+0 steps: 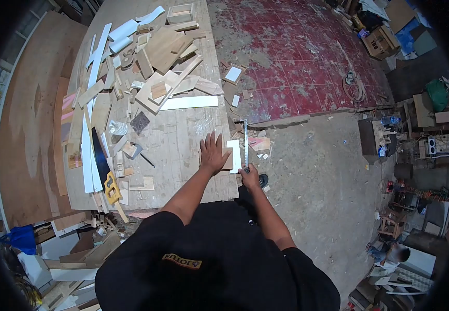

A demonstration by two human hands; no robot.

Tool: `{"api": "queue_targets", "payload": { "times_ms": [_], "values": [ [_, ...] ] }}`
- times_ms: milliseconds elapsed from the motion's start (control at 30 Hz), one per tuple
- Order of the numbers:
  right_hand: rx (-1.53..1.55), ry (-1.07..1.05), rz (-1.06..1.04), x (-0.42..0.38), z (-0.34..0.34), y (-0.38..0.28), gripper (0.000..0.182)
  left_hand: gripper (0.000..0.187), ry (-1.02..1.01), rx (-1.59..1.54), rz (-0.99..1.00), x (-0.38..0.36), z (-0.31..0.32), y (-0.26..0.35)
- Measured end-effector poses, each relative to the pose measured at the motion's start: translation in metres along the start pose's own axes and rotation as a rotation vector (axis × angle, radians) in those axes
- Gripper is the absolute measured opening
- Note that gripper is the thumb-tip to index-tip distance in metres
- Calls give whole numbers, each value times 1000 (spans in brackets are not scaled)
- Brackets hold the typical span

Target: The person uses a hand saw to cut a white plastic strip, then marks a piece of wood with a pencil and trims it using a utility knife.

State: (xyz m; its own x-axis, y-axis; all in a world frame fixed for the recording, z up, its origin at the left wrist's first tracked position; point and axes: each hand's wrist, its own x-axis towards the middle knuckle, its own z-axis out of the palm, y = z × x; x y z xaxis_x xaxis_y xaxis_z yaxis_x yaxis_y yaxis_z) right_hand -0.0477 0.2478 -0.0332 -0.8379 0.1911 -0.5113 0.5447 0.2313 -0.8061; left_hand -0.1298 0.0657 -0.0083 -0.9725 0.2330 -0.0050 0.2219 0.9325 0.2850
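Observation:
My left hand [214, 154] lies flat with fingers spread on a small wooden block [228, 159] near the table's right edge. A white strip [236, 156] sits beside the block and reaches the edge. My right hand [250, 177], just off the edge, is closed around the lower end of a metal ruler or square [245, 145]. The long blade points away from me, beside the white strip and apart from it. What my right fingers grip underneath is partly hidden.
The wooden table [177, 179] bears a handsaw [105, 171] at the left, a pencil-like tool [147, 160], a white board [189, 102] and piled wood scraps [165, 49]. Past the right edge lies a concrete floor [312, 171]. A person [390, 255] is at the lower right.

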Motion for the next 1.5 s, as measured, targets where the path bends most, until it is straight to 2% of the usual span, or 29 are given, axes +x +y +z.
{"api": "queue_targets", "payload": {
  "times_ms": [233,333,400,500,600,833,900,933,967,1033,1100,1200,1300,1500],
  "values": [
    [68,11,-3,4,3,6,19,81,-65,45,-91,7,10,6],
    [64,3,78,2,0,6,19,80,-50,33,-102,9,3,10],
    [22,-13,18,10,3,15,23,78,-132,9,-196,13,-4,16],
    [-21,-17,-11,14,2,22,23,79,-192,46,-228,16,-7,20],
    [-35,-17,-12,10,0,16,24,78,-198,138,-219,20,6,21],
    [-21,-56,79,17,4,32,26,73,-159,75,-165,21,11,16],
    [-57,16,-31,20,9,37,21,75,-169,38,-186,23,8,17],
    [-155,81,-161,13,7,24,24,74,-179,34,-189,24,10,16],
    [-152,80,-165,10,7,10,24,74,-176,38,-190,25,12,15],
    [-265,83,29,5,11,-7,26,74,-207,52,-181,26,10,16],
    [-249,70,85,-1,18,-10,23,70,-232,103,-162,21,11,17],
    [-408,189,-22,0,27,-10,24,60,-219,136,-47,25,18,15],
    [-449,284,-97,-15,33,-28,27,59,-232,111,-32,26,18,13],
    [-526,115,-168,-24,29,-52,38,64,-187,86,-54,24,25,13]
  ]
}}
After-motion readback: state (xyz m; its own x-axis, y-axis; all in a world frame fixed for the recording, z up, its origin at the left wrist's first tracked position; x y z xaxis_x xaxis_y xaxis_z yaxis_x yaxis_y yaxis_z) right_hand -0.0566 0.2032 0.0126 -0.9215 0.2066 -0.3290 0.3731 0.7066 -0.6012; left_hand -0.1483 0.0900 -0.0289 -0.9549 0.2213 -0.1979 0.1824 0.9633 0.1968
